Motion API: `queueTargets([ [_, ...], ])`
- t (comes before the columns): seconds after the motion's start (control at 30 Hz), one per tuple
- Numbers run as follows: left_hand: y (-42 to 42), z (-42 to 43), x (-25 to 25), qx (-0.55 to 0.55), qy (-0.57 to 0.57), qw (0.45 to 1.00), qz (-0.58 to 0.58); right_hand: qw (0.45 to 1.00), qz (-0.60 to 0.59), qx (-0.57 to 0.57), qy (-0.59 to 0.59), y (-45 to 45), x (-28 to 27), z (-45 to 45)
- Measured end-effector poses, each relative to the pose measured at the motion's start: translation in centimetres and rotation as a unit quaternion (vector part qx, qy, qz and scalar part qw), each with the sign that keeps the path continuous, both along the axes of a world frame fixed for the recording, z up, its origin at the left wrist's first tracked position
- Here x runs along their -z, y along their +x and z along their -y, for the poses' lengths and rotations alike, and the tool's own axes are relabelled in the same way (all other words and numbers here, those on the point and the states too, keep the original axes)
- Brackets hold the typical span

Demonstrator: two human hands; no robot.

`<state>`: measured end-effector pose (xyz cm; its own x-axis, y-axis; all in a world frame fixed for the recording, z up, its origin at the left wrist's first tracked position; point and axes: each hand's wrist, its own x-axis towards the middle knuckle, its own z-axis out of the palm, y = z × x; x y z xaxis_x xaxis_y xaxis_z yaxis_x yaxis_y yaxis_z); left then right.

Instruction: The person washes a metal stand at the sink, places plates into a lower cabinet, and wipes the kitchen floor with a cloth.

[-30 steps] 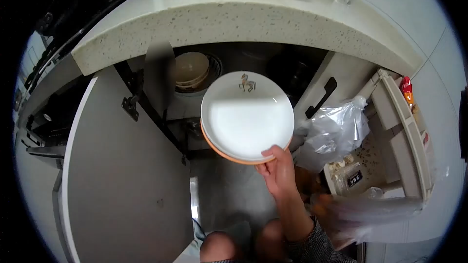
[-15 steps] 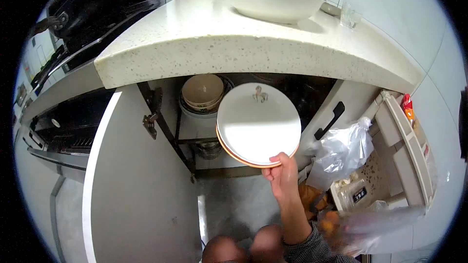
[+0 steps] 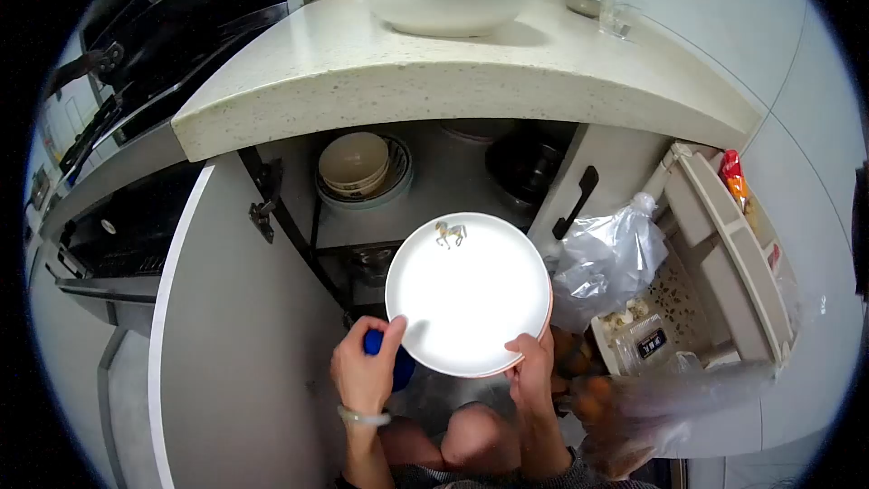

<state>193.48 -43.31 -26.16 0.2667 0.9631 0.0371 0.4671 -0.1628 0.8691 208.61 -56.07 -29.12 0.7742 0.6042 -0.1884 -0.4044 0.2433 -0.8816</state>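
Note:
A stack of white plates (image 3: 471, 299) with an orange rim and a small horse picture is held in front of the open cabinet. My right hand (image 3: 532, 362) grips its lower right edge, thumb on top. My left hand (image 3: 365, 367), with a bracelet at the wrist, is closed on a blue object (image 3: 399, 369) beside the plates' lower left edge; what the object is, I cannot tell. Inside the cabinet, stacked bowls (image 3: 354, 161) stand on the upper shelf at the left, and a dark pot (image 3: 525, 167) is at the right.
Left of me is the open cabinet door (image 3: 244, 335). Above runs the stone counter (image 3: 453, 91) with a large white bowl (image 3: 444, 7). At the right are a plastic bag (image 3: 608, 258) and a beige rack (image 3: 733, 244) holding packets and a clear box.
The plates have moved down, nearer to me, uncovering more of the shelf and the dark pot. My left hand has come into view with the blue object.

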Motion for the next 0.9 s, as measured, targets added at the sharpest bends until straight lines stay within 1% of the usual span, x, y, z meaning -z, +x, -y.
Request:
queueTargets([
  [0.03, 0.5, -0.5, -0.2, 0.025, -0.024, 0.997, -0.07, 0.999, 0.019, -0.016, -0.023, 0.0, 0.3, 0.5],
  [0.07, 0.8, -1.1, 1.4, 0.054, 0.008, 0.996, -0.077, 0.999, 0.02, -0.015, -0.022, -0.1, 0.7, 0.7],
  [0.1, 0.7, -1.5, 2.3, 0.055, 0.009, 0.996, -0.075, 0.999, 0.041, 0.006, 0.004, -0.1, 1.2, 0.7],
  [0.13, 0.5, -1.7, 2.9, 0.1, -0.003, 0.993, -0.061, 0.997, 0.062, 0.026, 0.031, -0.2, 1.3, 0.6],
  [0.17, 0.4, -1.8, 3.3, 0.145, -0.014, 0.988, -0.047, 0.997, 0.062, 0.028, 0.033, -0.1, 1.0, 0.8],
  [0.2, 0.3, -1.7, 3.8, 0.159, -0.008, 0.987, -0.013, 0.998, 0.055, 0.011, -0.002, -0.1, 0.1, 1.1],
  [0.23, 0.2, -1.4, 4.1, 0.158, -0.005, 0.987, -0.011, 0.998, 0.049, -0.006, -0.036, -0.1, -0.6, 1.3],
  [0.3, 0.1, -0.8, 4.4, 0.103, -0.042, 0.992, 0.056, 0.997, 0.07, 0.008, -0.021, -0.6, -1.2, 1.0],
  [0.37, -0.4, -0.6, 3.9, 0.084, -0.045, 0.994, 0.057, 0.996, 0.087, 0.023, -0.009, -0.5, -0.9, 0.9],
  [0.43, -1.2, -0.7, 3.9, 0.007, -0.007, 0.997, 0.082, 0.993, 0.098, 0.063, 0.017, 0.3, -0.2, 1.1],
  [0.47, -1.7, -0.8, 3.5, -0.022, 0.003, 0.996, 0.082, 0.99, 0.117, 0.082, -0.013, 0.3, -0.3, 1.7],
  [0.5, -2.1, -0.7, 3.1, -0.053, 0.018, 0.994, 0.096, 0.99, 0.118, 0.081, -0.013, 0.1, -0.6, 1.9],
  [0.57, -2.7, -1.0, 2.6, -0.112, 0.087, 0.987, 0.076, 0.947, 0.251, 0.176, -0.097, -0.4, -1.0, 2.4],
  [0.6, -3.2, -1.1, 2.7, -0.116, 0.056, 0.99, 0.057, 0.931, 0.281, 0.191, -0.133, -0.8, -1.6, 2.7],
  [0.63, -3.3, -1.1, 2.5, -0.119, 0.056, 0.99, 0.058, 0.931, 0.282, 0.189, -0.132, -1.0, -2.2, 3.0],
  [0.7, -3.2, -1.2, 2.2, -0.157, 0.093, 0.983, -0.037, 0.891, 0.354, 0.256, -0.126, -1.3, -3.1, 3.4],
  [0.73, -3.0, -1.2, 2.3, -0.158, 0.08, 0.983, -0.051, 0.899, 0.343, 0.262, -0.079, -1.5, -3.5, 3.5],
  [0.77, -2.9, -1.2, 2.8, -0.16, 0.08, 0.983, -0.05, 0.899, 0.344, 0.26, -0.078, -1.6, -4.0, 3.3],
  [0.83, -2.6, -1.2, 4.8, -0.109, 0.039, 0.993, -0.022, 0.942, 0.219, 0.256, 0.012, -1.9, -4.8, 3.1],
  [0.87, -2.2, -1.0, 6.0, -0.086, 0.022, 0.996, 0.03, 0.941, 0.22, 0.257, 0.011, -1.6, -4.3, 3.1],
  [0.9, -1.5, -0.7, 7.2, -0.074, 0.042, 0.991, 0.105, 0.964, 0.163, 0.209, 0.029, -0.9, -3.2, 3.0],
])
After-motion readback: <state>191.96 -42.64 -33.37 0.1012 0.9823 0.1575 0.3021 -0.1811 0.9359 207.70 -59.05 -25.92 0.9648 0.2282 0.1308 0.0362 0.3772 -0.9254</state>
